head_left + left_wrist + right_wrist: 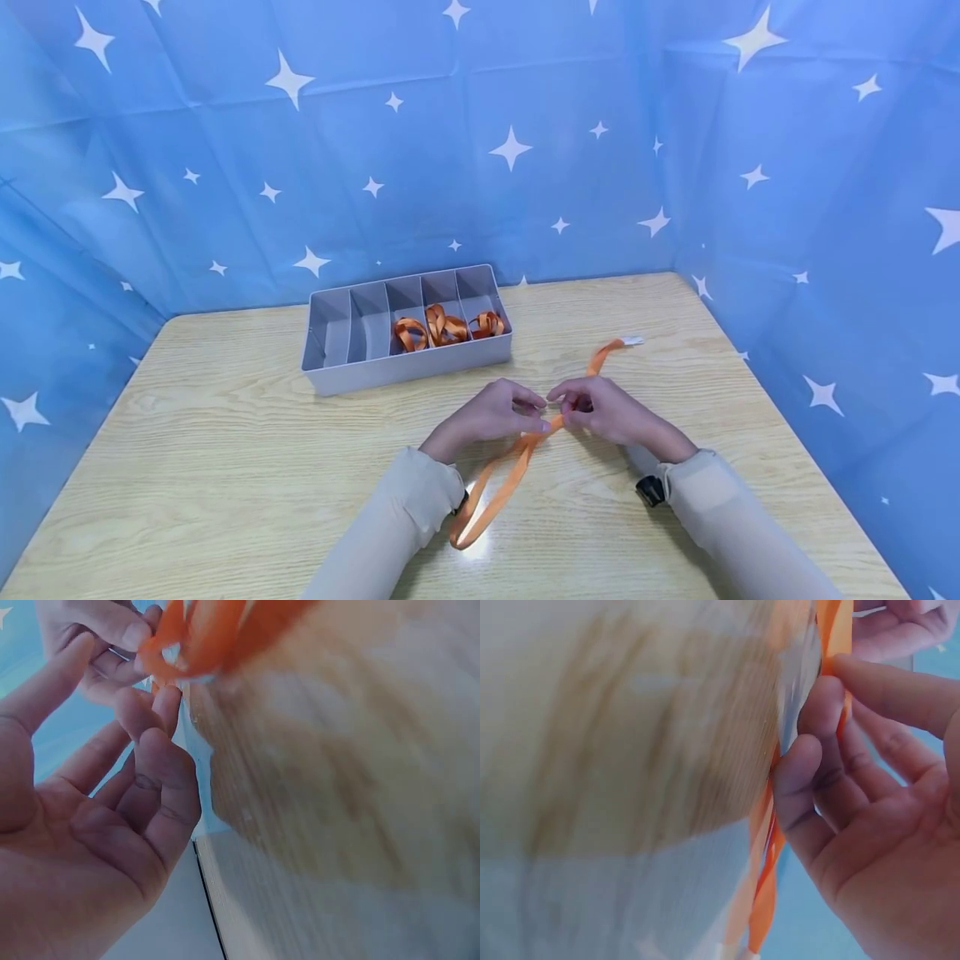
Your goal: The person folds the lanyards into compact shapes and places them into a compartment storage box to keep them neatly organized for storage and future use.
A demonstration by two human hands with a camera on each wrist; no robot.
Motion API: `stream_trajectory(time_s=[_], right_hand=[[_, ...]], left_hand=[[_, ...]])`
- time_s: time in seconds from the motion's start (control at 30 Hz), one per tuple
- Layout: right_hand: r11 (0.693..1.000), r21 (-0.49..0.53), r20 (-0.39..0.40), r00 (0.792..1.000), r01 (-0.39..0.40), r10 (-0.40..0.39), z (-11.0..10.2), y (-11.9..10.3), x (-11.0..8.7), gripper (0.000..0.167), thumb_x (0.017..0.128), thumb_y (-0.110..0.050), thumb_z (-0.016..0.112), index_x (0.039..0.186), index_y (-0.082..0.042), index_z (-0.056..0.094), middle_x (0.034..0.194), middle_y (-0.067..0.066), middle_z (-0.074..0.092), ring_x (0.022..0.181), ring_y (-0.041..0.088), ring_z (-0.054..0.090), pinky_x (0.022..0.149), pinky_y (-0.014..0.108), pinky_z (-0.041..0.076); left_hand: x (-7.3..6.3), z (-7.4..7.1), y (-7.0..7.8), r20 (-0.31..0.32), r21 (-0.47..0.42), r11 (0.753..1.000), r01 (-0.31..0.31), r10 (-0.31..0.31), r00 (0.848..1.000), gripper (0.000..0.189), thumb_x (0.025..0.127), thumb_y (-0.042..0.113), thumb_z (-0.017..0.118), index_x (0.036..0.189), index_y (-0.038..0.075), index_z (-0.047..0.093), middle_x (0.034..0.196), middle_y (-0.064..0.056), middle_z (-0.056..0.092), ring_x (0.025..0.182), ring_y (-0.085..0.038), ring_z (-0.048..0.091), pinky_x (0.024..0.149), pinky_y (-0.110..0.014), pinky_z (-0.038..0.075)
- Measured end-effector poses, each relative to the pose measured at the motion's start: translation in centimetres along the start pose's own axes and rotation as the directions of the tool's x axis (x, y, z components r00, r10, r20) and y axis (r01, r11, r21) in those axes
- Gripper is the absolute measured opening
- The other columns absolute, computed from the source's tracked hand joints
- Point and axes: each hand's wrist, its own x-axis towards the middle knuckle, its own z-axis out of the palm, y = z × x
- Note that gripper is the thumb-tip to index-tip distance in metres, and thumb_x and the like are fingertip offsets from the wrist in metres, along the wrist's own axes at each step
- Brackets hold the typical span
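An orange ribbon (504, 492) lies on the table, looped toward the front, with a white tip (633, 341) at its far end. My right hand (611, 410) pinches the ribbon between thumb and fingers; in the right wrist view its thumb (889, 686) presses on the orange band. Just to the left, my left hand (497, 414) is beside the ribbon, its thumb very near the band. The left wrist view shows the left hand (97, 825) with thumb and bent fingers apart and nothing between them.
Behind the hands stands a grey divided box (412, 368) with several compartments. Its three right-hand compartments hold coiled orange ribbons (446, 325). The wooden table (225, 467) meets a blue star-patterned cloth (420, 150) at the back and sides.
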Motion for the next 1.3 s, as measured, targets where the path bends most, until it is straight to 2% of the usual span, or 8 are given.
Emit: stream_trajectory(time_s=[0.2, 0.3, 0.43, 0.63, 0.77, 0.93, 1.07, 1.3], right_hand=[[0.996, 0.083, 0.005, 1.0, 0.012, -0.012, 0.0, -0.5, 0.3, 0.028, 0.093, 0.003, 0.064, 0.121, 0.003, 0.064, 0.088, 0.01, 0.067, 0.07, 0.017, 0.06, 0.059, 0.025, 0.049], [0.992, 0.128, 0.003, 1.0, 0.013, -0.013, -0.2, -1.0, 0.4, 0.029, 0.094, 0.002, 0.063, 0.123, 0.004, 0.063, 0.09, 0.013, 0.068, 0.069, 0.018, 0.059, 0.058, 0.025, 0.047], [0.989, 0.149, 0.001, 1.0, 0.017, -0.017, -0.3, -1.4, 0.7, 0.03, 0.094, 0.001, 0.064, 0.124, 0.005, 0.062, 0.091, 0.014, 0.068, 0.07, 0.016, 0.058, 0.06, 0.025, 0.048], [0.99, 0.126, 0.003, 0.998, 0.055, -0.056, -0.4, -1.5, 0.7, 0.033, 0.092, 0.003, 0.065, 0.125, 0.004, 0.063, 0.091, 0.011, 0.067, 0.075, 0.017, 0.061, 0.066, 0.026, 0.051], [0.992, 0.094, 0.01, 0.996, 0.083, -0.084, -0.4, -1.4, 0.5, 0.036, 0.09, 0.002, 0.067, 0.125, 0.003, 0.063, 0.09, 0.008, 0.066, 0.076, 0.016, 0.062, 0.069, 0.028, 0.053], [0.993, 0.044, -0.024, 0.994, 0.107, -0.106, -0.1, -1.5, 0.4, 0.037, 0.088, -0.001, 0.072, 0.124, 0.001, 0.064, 0.087, 0.003, 0.065, 0.072, 0.013, 0.059, 0.065, 0.027, 0.052], [0.992, 0.0, -0.088, 0.988, 0.124, -0.124, 0.1, -1.9, 0.4, 0.037, 0.087, 0.001, 0.071, 0.123, 0.002, 0.064, 0.085, 0.0, 0.065, 0.069, 0.011, 0.057, 0.061, 0.026, 0.051], [0.993, -0.041, -0.278, 0.954, 0.107, -0.114, 0.5, -2.7, 0.6, 0.034, 0.085, 0.011, 0.066, 0.119, 0.003, 0.067, 0.087, 0.006, 0.065, 0.07, 0.013, 0.059, 0.063, 0.027, 0.052]], left_hand=[[0.1, 0.0, 0.2, 0.001, 0.011, 1.0, -0.021, 0.021, 1.0, 0.028, 0.095, 0.021, 0.069, 0.115, 0.002, 0.074, 0.103, -0.001, 0.073, 0.082, -0.007, 0.062, 0.072, -0.023, 0.051], [0.3, -0.1, 0.2, 0.002, 0.026, 0.999, -0.029, 0.029, 1.0, 0.022, 0.097, 0.019, 0.065, 0.108, 0.002, 0.076, 0.079, 0.003, 0.068, 0.06, -0.005, 0.049, 0.055, -0.02, 0.041], [0.4, -0.2, 0.1, 0.009, 0.041, 0.997, -0.06, 0.06, 0.998, 0.021, 0.098, 0.015, 0.063, 0.097, -0.001, 0.077, 0.068, -0.005, 0.063, 0.047, -0.007, 0.032, 0.047, -0.021, 0.027], [0.3, -0.4, 0.1, 0.029, 0.042, 0.992, -0.122, 0.12, 0.992, 0.021, 0.098, 0.014, 0.064, 0.093, -0.002, 0.077, 0.077, -0.014, 0.069, 0.049, -0.006, 0.035, 0.049, -0.02, 0.031], [0.0, -0.6, 0.3, 0.036, 0.028, 0.99, -0.138, 0.137, 0.99, 0.019, 0.097, 0.014, 0.065, 0.096, 0.0, 0.078, 0.066, -0.007, 0.058, 0.051, -0.007, 0.037, 0.051, -0.021, 0.033], [-0.5, -1.1, 0.7, 0.02, 0.006, 0.989, -0.145, 0.145, 0.989, 0.016, 0.096, 0.014, 0.067, 0.1, 0.003, 0.078, 0.08, -0.001, 0.068, 0.06, -0.008, 0.044, 0.057, -0.022, 0.037], [-0.9, -1.4, 1.1, 0.002, -0.057, 0.992, -0.112, 0.112, 0.994, 0.015, 0.096, 0.014, 0.067, 0.101, 0.006, 0.079, 0.089, 0.003, 0.072, 0.07, -0.008, 0.052, 0.063, -0.022, 0.043], [-1.6, -2.4, 1.7, 0.0, -0.139, 0.985, -0.104, 0.105, 0.994, 0.019, 0.097, 0.016, 0.067, 0.107, 0.004, 0.077, 0.071, 0.0, 0.058, 0.057, -0.016, 0.042, 0.054, -0.026, 0.035]])
